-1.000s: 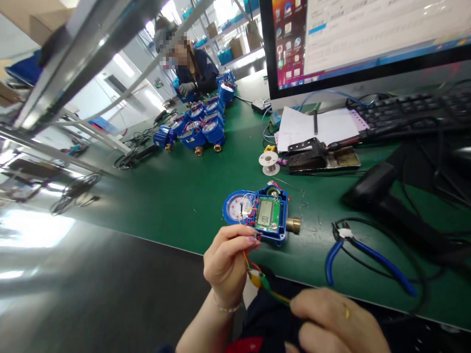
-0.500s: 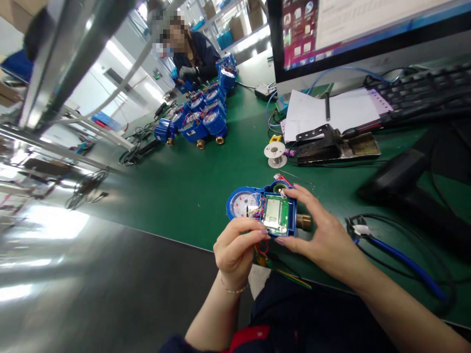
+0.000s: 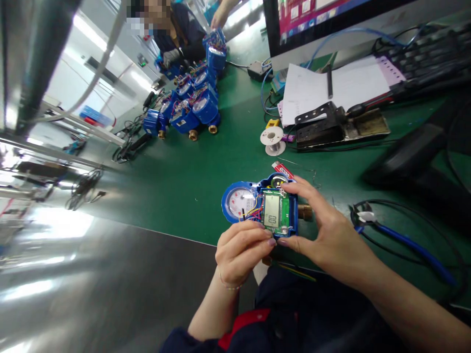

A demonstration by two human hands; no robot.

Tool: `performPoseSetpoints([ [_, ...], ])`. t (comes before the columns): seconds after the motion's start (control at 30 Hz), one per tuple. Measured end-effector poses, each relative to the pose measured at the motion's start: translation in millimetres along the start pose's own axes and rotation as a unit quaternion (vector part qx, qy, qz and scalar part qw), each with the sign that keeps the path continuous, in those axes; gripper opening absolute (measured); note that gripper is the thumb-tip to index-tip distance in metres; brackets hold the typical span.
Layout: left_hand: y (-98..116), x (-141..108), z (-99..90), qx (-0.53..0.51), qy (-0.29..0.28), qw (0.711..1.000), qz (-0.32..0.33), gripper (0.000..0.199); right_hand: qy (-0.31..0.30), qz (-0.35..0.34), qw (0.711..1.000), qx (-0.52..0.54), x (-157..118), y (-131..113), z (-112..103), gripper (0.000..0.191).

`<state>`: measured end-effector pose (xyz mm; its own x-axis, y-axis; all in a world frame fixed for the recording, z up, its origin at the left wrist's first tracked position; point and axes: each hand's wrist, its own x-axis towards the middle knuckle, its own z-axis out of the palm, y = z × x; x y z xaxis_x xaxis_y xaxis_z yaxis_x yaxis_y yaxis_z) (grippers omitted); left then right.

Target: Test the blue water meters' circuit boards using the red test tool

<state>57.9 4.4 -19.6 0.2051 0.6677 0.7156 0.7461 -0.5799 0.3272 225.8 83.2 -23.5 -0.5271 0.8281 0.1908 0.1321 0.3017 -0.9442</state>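
Note:
A blue water meter [image 3: 225,202] lies on the green bench near its front edge. It has a round dial, a brass fitting and an uncovered circuit board with a small display [image 3: 271,212] showing digits. My right hand [image 3: 331,235] grips the meter's housing from the right, thumb at the near side and fingers at the far corner. My left hand [image 3: 239,252] is closed at the near edge of the board, its fingertips pinched together; what they hold, if anything, is hidden. Thin coloured wires [image 3: 253,212] run between dial and board.
Several blue meters [image 3: 206,105] stand at the far left, near a co-worker [image 3: 184,29]. Behind my meter are a solder spool [image 3: 272,139] and a soldering iron stand [image 3: 320,130]. At right lie cutting pliers [image 3: 401,240] and a black scanner [image 3: 408,166], below the monitor [image 3: 331,29].
The display now shows digits more plainly. My left fingers have shifted slightly right along the board's near edge. The view has tilted a little, and another person's hand appears beyond the far meters.

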Motion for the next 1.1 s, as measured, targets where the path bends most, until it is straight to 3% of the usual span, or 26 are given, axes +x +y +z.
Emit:
performPoseSetpoints([
  [0.33,2.5,-1.8,-3.0,0.051,-0.012,0.999,0.008,0.012,0.012,-0.017,1.000,-0.014,1.0,2.8,0.6,0.061],
  [0.67,-0.7,-1.5,2.0,0.026,0.013,1.000,-0.012,0.011,0.012,-0.018,1.000,-0.020,1.2,1.6,0.5,0.061],
  [1.1,3.4,2.0,3.1,0.036,0.006,0.999,-0.020,0.010,0.008,-0.010,1.000,-0.001,2.5,1.6,-0.3,0.059],
])
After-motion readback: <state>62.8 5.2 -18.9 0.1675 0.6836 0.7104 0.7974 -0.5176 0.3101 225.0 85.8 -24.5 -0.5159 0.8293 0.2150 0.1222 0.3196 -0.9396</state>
